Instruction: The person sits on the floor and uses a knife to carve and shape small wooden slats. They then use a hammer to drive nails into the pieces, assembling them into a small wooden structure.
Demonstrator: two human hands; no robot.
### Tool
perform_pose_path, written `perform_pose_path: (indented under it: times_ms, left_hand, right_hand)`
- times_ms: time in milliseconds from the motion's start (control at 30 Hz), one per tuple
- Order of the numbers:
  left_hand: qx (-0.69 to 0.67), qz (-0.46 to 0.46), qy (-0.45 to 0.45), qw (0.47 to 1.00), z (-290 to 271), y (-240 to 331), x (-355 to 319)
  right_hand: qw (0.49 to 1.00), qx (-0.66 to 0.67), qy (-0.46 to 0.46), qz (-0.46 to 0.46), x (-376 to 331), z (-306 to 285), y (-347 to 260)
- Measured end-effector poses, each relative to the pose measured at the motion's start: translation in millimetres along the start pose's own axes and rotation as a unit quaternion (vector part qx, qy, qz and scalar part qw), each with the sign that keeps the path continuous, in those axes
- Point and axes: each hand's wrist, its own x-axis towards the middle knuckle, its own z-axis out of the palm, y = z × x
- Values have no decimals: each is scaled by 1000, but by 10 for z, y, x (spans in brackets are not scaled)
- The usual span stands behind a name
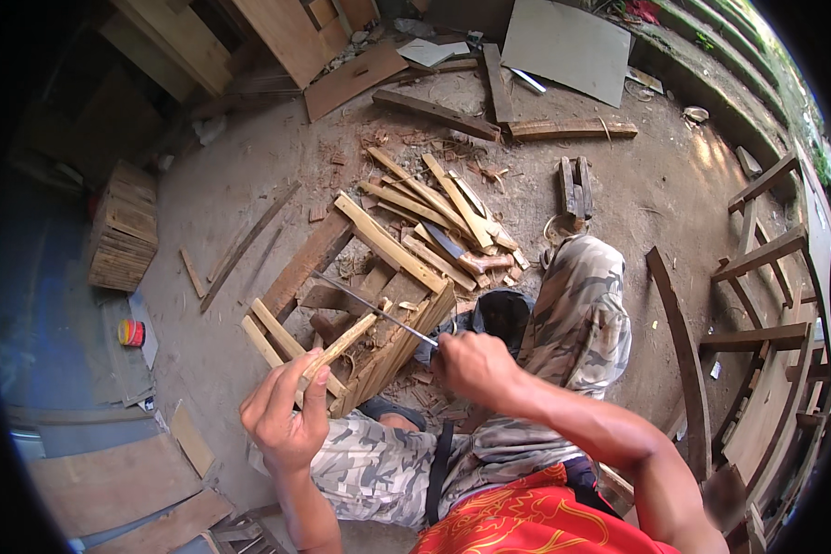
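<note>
My left hand (286, 411) pinches the near end of a narrow pale wooden strip (343, 345), which points up and away to the right. My right hand (475, 367) is closed round the near end of a long thin metal rod (408, 327) that looks like a file; its handle is hidden in the fist. The rod crosses the strip near the strip's far end; whether they touch, I cannot tell. Below both lies a low frame of stacked wooden pieces (388, 362), with a longer plank (392, 244) along its far side.
Beyond the frame lie a heap of cut wooden strips (448, 198) and a large knife (445, 242) with a brown handle. Dark beams (434, 114) rest farther off. A slatted wooden box (125, 226) and a red and yellow tub (131, 332) are at left, curved wooden framing (757, 337) at right.
</note>
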Motion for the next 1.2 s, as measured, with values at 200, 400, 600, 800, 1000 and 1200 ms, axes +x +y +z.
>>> perform_pose_path:
  times_ms: [200,400,600,800,1000,1200]
  left_hand:
    - [28,-57,-2,998,-5,18,3]
    - [22,-6,3,1000,41,6,32]
    - [6,-3,3,1000,10,-7,43]
    - [9,-6,17,1000,26,-36,43]
    - [20,-12,49,999,16,-79,45]
    - [22,-26,32,999,-38,-52,-4]
  right_hand:
    - [999,3,45,-27,-3,108,117]
    - [999,-2,-47,-18,-29,58,121]
    - [995,-41,-42,78,-27,99,136]
    - [997,-32,-29,61,-48,259,282]
    - [999,4,-4,35,-134,342,263]
    - [997,-21,-46,57,-205,459,360]
